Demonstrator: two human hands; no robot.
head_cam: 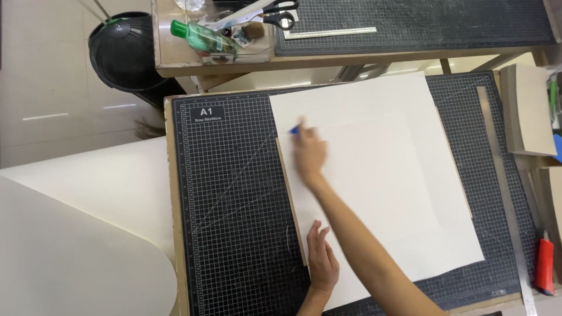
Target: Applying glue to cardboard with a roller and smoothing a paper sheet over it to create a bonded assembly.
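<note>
1. Paper (404,146) lies flat on the mat (234,193), a large cream sheet, matte and smooth, with straight cut edges. It sits slightly skewed, its long axis running from near to far and leaning a little left at the far end.
2. Under the sheet's left edge a thin tan strip of board (291,193) shows, following the same line.
3. The right hand (309,153) reaches across to the sheet's far left part. It is blurred, and closed around a small blue tool (296,130) whose tip points far and left; I cannot tell what kind of tool it is.
4. The left hand (322,263) lies flat and open, palm down, fingers pointing far, pressing the sheet's near left edge.
5. The mat is dark, rubbery-looking, printed with a fine white grid and diagonal lines, and covers most of the wooden desk (173,234).
6. A long metal ruler (503,193) lies along the mat's right side, running near to far.
7. A red knife (544,266) rests just right of the ruler's near end.
8. On the far desk lie scissors (269,13) and a green bottle (202,35) on its side.
</note>
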